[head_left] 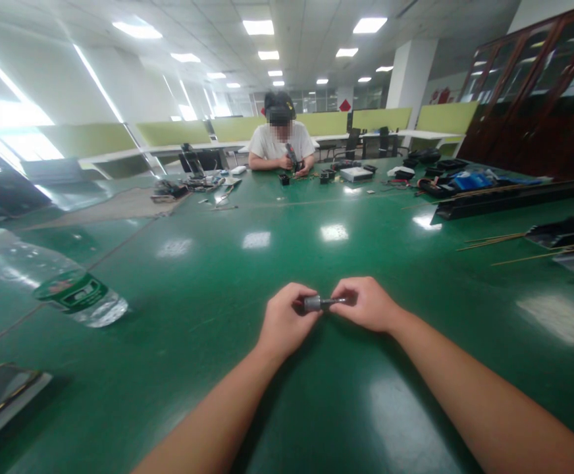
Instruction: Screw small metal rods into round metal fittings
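Note:
Over the green tabletop [218, 263] a small grey metal cylinder with a thin shaft [313, 303] is held level between both my hands. My left hand [287, 319] pinches the thick cylinder end between thumb and fingers. At the thin end, my right hand [366, 304] grips the shaft with thumb and forefinger. The two hands nearly meet, fingertips a short gap apart. The ends of the piece are partly covered by my fingers, and its exact kind does not show.
A plastic bottle [77, 289] lies on its side at left, with a phone-like device [5, 395] nearer me. Across the table a person [281, 141] handles a dark tool [293, 157]. Black rails [509, 201] and thin brass-coloured rods [494, 241] lie at right.

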### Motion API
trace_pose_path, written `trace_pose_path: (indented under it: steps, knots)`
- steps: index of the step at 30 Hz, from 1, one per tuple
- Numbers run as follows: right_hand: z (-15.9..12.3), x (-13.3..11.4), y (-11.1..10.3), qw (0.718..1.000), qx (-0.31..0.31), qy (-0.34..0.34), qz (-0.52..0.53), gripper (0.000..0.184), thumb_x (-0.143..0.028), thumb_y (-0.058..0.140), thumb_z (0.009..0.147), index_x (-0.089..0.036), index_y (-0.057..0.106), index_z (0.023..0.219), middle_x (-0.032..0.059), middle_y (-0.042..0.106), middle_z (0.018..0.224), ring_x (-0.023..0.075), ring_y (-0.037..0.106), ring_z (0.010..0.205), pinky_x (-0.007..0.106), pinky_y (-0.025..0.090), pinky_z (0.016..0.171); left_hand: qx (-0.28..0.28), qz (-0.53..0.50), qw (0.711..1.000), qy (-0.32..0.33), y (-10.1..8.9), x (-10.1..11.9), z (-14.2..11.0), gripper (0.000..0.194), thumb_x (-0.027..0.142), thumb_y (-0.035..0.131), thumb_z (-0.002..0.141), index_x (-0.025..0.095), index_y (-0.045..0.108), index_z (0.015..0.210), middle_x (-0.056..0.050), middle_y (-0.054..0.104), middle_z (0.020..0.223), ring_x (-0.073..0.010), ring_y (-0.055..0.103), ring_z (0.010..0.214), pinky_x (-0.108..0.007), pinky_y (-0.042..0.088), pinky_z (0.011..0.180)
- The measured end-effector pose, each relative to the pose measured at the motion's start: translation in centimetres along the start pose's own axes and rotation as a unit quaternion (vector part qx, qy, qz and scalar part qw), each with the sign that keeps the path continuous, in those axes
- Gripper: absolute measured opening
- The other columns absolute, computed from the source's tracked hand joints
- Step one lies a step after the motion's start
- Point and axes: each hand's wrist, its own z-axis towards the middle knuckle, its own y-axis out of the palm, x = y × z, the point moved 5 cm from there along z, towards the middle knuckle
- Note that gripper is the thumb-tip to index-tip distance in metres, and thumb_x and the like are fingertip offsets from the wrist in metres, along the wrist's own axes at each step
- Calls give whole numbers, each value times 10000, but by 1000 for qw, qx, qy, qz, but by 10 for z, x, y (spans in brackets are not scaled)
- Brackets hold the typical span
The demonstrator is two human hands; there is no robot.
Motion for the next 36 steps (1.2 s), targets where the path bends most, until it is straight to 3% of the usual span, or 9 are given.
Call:
trace_pose_path:
  steps: [36]
  knots:
    - [0,10,-4,1000,6,16,-11,74,-221,734,744,-170,719,795,17,701,709,146,617,628,247,455,608,12,8,999,-33,-3,-3,3,213,107,748,701,183,677,887,-21,692,889,-163,649,801,-281,531,714]
